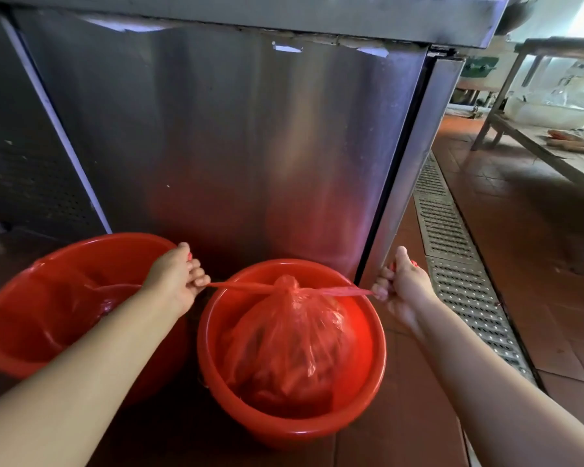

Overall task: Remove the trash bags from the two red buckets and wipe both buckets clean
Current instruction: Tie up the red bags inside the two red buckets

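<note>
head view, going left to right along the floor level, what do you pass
left bucket → left hand → knot of the bag in the right bucket → right hand → floor drain grate

A stainless steel cabinet [236, 129] stands on the red tiled floor [520, 230]. Beside it runs a metal drain grate [452, 251]; a metal rack [533, 129] stands farther right.

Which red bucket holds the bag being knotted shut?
The right-hand bucket: its tied bag has ends held by both hands. The left bucket's liner lies loose.
</note>
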### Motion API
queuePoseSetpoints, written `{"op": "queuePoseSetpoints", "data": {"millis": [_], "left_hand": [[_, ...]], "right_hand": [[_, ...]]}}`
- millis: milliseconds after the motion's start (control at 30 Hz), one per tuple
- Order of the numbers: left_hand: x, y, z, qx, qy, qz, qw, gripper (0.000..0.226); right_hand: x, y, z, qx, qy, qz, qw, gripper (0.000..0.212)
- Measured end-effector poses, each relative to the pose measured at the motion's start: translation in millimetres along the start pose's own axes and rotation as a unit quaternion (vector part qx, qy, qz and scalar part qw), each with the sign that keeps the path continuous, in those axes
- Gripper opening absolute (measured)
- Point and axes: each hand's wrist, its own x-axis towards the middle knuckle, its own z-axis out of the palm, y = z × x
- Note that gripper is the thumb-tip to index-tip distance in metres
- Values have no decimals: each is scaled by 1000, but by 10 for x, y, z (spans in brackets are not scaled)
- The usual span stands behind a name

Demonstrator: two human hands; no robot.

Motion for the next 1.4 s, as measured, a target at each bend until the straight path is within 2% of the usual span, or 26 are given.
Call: {"op": "queuePoseSetpoints", "data": {"millis": [100, 300, 467, 533, 700, 800, 867, 967, 1000, 1033, 1100, 1167, 1200, 1267, 1333, 1400], "left_hand": [[89, -7, -200, 26, 35, -2, 999, 34], [112, -77, -332, 115, 21, 21, 993, 31], [-12, -239, -394, 177, -103, 48, 978, 30], [-77, -321, -382, 233, -122, 57, 963, 33], [-180, -486, -455, 317, -183, 62, 928, 33], [-183, -459, -581, 336, -192, 60, 920, 27], [-175, -396, -684, 332, -179, 65, 924, 24], [-129, -264, -934, 314, -117, 99, 937, 20], [-92, -221, -1058, 346, -80, 133, 925, 17], [-43, -172, -1196, 407, -40, 173, 896, 13], [48, -56, -1494, 567, 17, 218, 794, 9], [82, 38, -1783, 709, 28, 206, 674, 14], [89, 62, -1921, 751, 19, 191, 631, 21], [80, 79, -2152, 797, -23, 181, 576, 34], [63, 76, -2289, 823, -63, 203, 527, 38], [38, 102, -2359, 828, -78, 216, 511, 38]], "right_hand": [[101, 28, -185, -16, 25, -10, 1000, 39], [156, 167, -275, -73, 41, -34, 996, 39], [133, 298, -263, -209, 31, -51, 976, 45], [110, 397, -250, -268, 18, -45, 962, 49], [18, 689, -209, -429, 11, -79, 900, 51], [-15, 712, -189, -495, 15, -144, 856, 45], [-50, 679, -140, -538, 23, -196, 819, 43], [-138, 694, 34, -570, 9, -238, 786, 47], [-167, 723, 108, -578, 2, -248, 777, 48], [-197, 762, 188, -581, -5, -261, 771, 47], [-257, 869, 365, -569, -27, -286, 771, 44], [-313, 991, 550, -555, -57, -298, 774, 43], [-340, 1058, 642, -552, -75, -299, 775, 41], [-394, 1206, 820, -553, -113, -299, 769, 35], [-458, 1355, 988, -560, -144, -303, 758, 30], [-529, 1496, 1151, -562, -165, -301, 753, 26]]}}
